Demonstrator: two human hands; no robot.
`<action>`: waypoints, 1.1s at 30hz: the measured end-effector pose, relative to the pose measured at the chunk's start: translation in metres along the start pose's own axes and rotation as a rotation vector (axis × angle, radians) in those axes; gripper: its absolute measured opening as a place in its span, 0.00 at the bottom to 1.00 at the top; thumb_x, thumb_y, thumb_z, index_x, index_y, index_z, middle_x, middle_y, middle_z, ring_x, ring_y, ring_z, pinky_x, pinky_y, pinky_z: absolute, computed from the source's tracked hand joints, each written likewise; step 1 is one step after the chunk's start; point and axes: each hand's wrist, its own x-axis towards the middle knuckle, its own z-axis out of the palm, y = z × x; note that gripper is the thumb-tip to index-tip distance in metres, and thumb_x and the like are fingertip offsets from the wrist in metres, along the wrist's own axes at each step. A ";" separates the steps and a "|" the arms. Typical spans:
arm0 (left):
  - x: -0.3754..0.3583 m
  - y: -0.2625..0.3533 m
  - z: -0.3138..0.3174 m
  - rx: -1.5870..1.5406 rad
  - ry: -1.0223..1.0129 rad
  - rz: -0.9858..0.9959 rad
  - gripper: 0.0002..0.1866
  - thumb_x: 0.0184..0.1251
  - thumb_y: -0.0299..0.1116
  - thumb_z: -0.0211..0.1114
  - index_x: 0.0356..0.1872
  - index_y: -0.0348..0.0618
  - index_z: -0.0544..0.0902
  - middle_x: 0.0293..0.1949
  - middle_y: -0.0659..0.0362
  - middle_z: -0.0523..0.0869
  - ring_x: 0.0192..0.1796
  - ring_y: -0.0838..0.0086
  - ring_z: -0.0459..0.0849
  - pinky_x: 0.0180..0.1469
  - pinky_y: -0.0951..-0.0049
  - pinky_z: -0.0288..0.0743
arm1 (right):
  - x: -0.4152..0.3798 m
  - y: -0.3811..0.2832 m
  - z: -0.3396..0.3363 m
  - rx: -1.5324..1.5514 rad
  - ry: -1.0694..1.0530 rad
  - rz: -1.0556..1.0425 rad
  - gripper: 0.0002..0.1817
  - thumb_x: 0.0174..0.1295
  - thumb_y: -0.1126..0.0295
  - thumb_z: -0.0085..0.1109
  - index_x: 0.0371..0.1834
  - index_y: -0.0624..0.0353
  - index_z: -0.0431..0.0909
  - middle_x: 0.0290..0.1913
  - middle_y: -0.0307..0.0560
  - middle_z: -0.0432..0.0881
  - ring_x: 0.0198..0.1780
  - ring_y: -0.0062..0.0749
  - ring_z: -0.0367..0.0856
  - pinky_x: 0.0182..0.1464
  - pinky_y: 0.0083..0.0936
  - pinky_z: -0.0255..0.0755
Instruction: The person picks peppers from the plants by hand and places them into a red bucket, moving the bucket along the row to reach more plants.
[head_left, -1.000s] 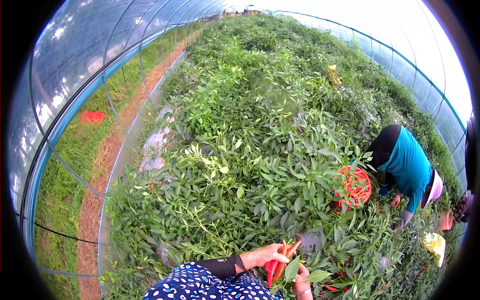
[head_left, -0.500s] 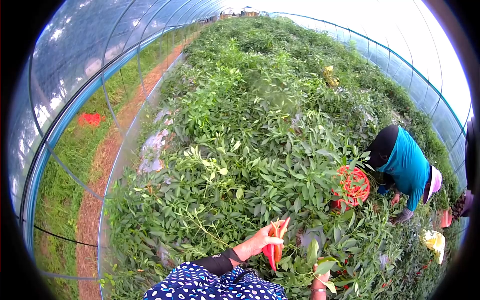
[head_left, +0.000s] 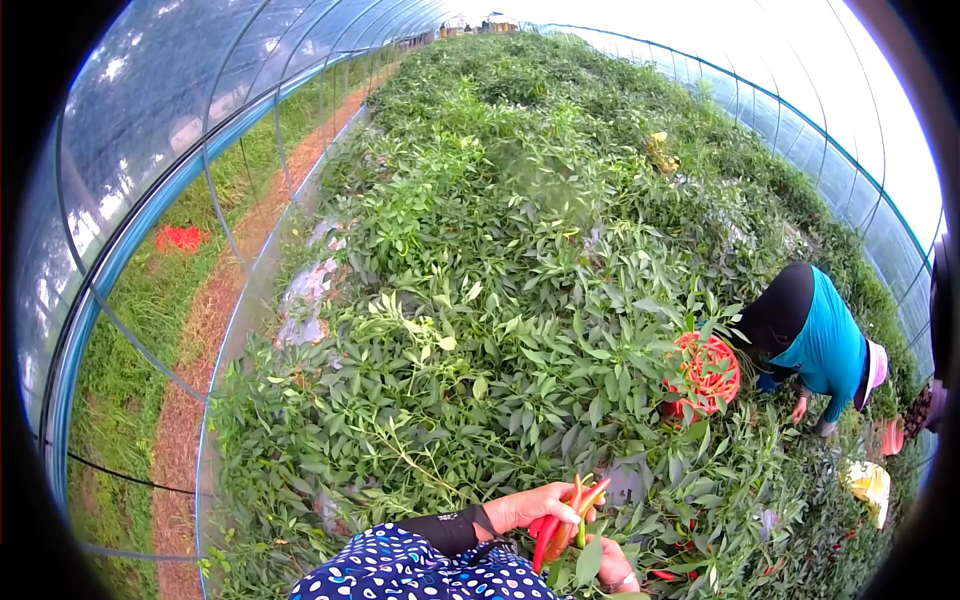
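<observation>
A bunch of long red chili peppers [head_left: 556,535] is gripped in my left hand [head_left: 540,507], with the tips and stems sticking out past the fingers. My right hand [head_left: 612,568] is just below and to the right, close to the bunch. Its fingers look curled, but green leaves [head_left: 590,562] partly cover them, and what they hold cannot be made out. Leafy pepper plants [head_left: 480,440] surround both hands. A few more red peppers [head_left: 664,575] show low among the leaves beside my right hand.
To the right, a red basket [head_left: 690,408] of red peppers stands among the plants. Beyond it a person in a blue top [head_left: 832,335] bends over the row. A yellow-and-white bag [head_left: 868,490] lies nearer. The plastic greenhouse wall [head_left: 140,250] curves along the left.
My left hand has moved right and slightly down with the peppers. My right hand has shifted left, so the hands are now close together. The co-worker's reaching hand has drawn in lower.
</observation>
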 end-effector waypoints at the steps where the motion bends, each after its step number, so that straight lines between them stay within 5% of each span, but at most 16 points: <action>1: -0.001 0.002 -0.004 0.009 0.028 -0.017 0.31 0.45 0.32 0.62 0.55 0.37 0.65 0.42 0.58 0.74 0.42 0.73 0.76 0.48 0.74 0.70 | 0.006 0.003 -0.001 -0.055 -0.011 -0.023 0.17 0.56 0.72 0.55 0.49 0.66 0.73 0.37 0.40 0.79 0.36 0.20 0.75 0.39 0.15 0.69; 14: -0.006 0.026 -0.012 -0.086 0.071 0.102 0.33 0.47 0.34 0.62 0.56 0.35 0.63 0.42 0.57 0.74 0.35 0.76 0.77 0.40 0.79 0.73 | 0.018 0.000 -0.001 -0.051 0.140 -0.231 0.14 0.55 0.76 0.53 0.44 0.71 0.74 0.32 0.41 0.78 0.31 0.22 0.76 0.35 0.18 0.71; 24: -0.011 0.036 -0.009 -0.128 0.084 0.114 0.32 0.48 0.34 0.62 0.56 0.36 0.63 0.42 0.57 0.74 0.33 0.75 0.77 0.38 0.79 0.73 | 0.032 0.008 -0.002 -0.178 0.263 -0.306 0.12 0.56 0.76 0.53 0.43 0.67 0.76 0.22 0.34 0.74 0.22 0.15 0.67 0.26 0.12 0.63; 28: -0.014 0.039 -0.017 -0.113 0.143 0.130 0.31 0.49 0.33 0.61 0.56 0.37 0.63 0.42 0.57 0.75 0.33 0.75 0.77 0.39 0.78 0.73 | 0.037 0.006 0.002 0.043 0.220 -0.221 0.12 0.57 0.76 0.54 0.44 0.67 0.75 0.24 0.31 0.72 0.23 0.12 0.64 0.26 0.09 0.60; 31: -0.020 0.044 -0.035 -0.151 0.239 0.266 0.30 0.50 0.30 0.60 0.56 0.37 0.63 0.42 0.57 0.75 0.35 0.73 0.78 0.41 0.76 0.74 | 0.053 0.016 -0.006 -0.211 0.334 -0.353 0.11 0.58 0.74 0.54 0.44 0.65 0.76 0.25 0.30 0.72 0.25 0.11 0.64 0.27 0.09 0.60; 33: -0.027 0.053 -0.046 -0.161 0.287 0.342 0.29 0.50 0.31 0.60 0.56 0.38 0.63 0.42 0.56 0.76 0.35 0.73 0.78 0.40 0.75 0.75 | 0.067 0.024 -0.014 -0.367 0.389 -0.321 0.14 0.55 0.70 0.56 0.43 0.62 0.76 0.28 0.41 0.77 0.30 0.22 0.72 0.35 0.18 0.67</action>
